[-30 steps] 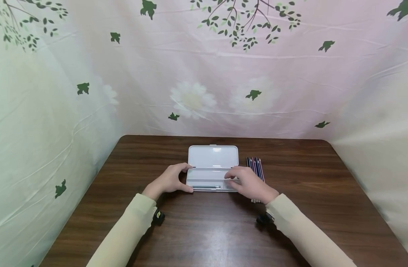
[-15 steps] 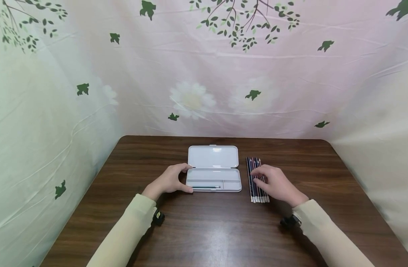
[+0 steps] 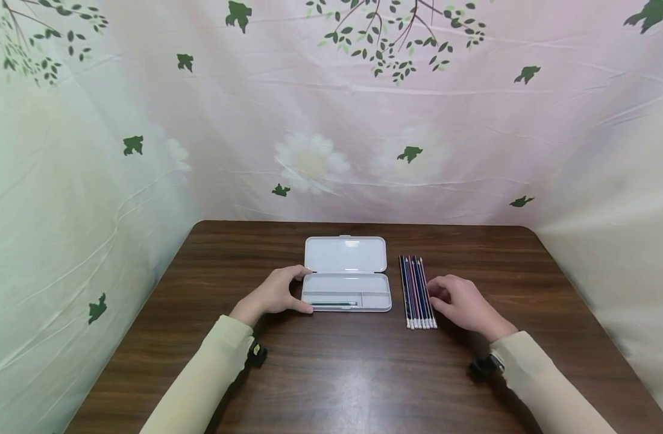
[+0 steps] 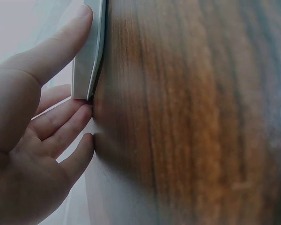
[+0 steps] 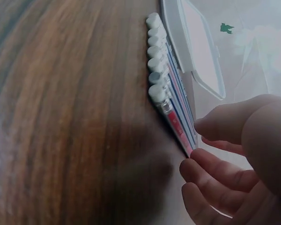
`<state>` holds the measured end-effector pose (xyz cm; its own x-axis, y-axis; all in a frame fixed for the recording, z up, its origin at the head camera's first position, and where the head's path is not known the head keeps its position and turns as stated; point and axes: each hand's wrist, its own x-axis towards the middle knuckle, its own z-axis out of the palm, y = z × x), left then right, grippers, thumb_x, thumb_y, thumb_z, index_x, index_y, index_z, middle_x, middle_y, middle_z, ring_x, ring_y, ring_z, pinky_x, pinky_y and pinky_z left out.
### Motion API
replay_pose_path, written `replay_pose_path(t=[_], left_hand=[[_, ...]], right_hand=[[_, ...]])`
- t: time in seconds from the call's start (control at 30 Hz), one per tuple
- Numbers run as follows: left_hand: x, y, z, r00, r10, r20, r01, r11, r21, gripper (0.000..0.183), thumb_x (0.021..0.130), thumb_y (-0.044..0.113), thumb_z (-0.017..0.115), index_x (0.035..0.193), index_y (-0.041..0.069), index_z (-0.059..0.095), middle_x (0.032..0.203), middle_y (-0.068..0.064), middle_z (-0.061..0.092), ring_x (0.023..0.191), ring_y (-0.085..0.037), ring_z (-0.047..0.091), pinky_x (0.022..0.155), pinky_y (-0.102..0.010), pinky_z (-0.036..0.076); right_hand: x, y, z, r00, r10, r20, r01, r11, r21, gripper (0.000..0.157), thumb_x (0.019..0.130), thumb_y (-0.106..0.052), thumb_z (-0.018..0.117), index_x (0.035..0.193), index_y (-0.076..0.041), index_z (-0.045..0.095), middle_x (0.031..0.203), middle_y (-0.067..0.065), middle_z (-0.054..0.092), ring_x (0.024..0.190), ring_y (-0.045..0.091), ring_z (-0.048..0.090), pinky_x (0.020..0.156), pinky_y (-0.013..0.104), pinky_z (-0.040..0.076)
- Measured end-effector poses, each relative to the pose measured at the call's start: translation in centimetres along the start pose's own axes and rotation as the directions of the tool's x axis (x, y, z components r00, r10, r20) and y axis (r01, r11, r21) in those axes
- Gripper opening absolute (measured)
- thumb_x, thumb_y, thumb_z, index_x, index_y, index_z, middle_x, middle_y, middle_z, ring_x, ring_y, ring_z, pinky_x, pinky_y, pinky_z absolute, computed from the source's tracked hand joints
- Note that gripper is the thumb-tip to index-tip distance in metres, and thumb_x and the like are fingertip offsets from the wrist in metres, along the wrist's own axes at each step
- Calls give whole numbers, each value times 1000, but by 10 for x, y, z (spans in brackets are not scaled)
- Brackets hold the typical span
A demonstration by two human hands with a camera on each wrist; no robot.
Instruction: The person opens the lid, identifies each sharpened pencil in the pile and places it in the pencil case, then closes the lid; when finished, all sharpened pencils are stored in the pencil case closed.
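A white pencil case lies with its lid raised, one pencil in its front compartment. My left hand holds the case's left end, thumb at the front side and fingers round the back corner, as the left wrist view also shows. To the right of the case, several dark striped pencils lie side by side, white erasers towards me. My right hand is at the right edge of this row, fingers bent and apart. In the right wrist view its thumb and fingertips are close beside the outermost pencil; whether they touch is unclear.
The case and pencils lie on a dark wooden table. The case's lid leans back on the far side. A printed cloth hangs behind the table and at its sides.
My right hand has moved from over the case's right compartment, across the pencils, to their right edge. The left hand has stayed on the case.
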<state>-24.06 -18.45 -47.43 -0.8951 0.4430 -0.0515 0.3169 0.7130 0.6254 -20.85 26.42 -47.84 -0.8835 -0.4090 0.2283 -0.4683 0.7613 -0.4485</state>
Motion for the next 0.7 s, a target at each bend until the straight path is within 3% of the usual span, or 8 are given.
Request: replay_pose_path(t=[0.3, 0.7], left_hand=[[0, 0, 1, 1000, -2, 3, 2, 1000, 5, 88, 71, 40, 100, 143, 9, 60, 130, -7, 65, 122, -23, 59, 111, -45, 47], [1, -1, 0, 1000, -4, 4, 4, 1000, 17, 88, 71, 40, 99, 144, 10, 60, 131, -7, 65, 124, -24, 58, 111, -45, 46]], right_hand=[[3, 5, 3, 997, 64, 45, -65, 998, 11, 23, 91, -8, 79, 112, -2, 72, 100, 7, 72, 82, 14, 67, 74, 37, 59], [6, 1, 1, 992, 115, 48, -116, 993, 10, 24, 88, -4, 77, 110, 2, 70, 94, 8, 71, 81, 18, 68, 72, 40, 58]])
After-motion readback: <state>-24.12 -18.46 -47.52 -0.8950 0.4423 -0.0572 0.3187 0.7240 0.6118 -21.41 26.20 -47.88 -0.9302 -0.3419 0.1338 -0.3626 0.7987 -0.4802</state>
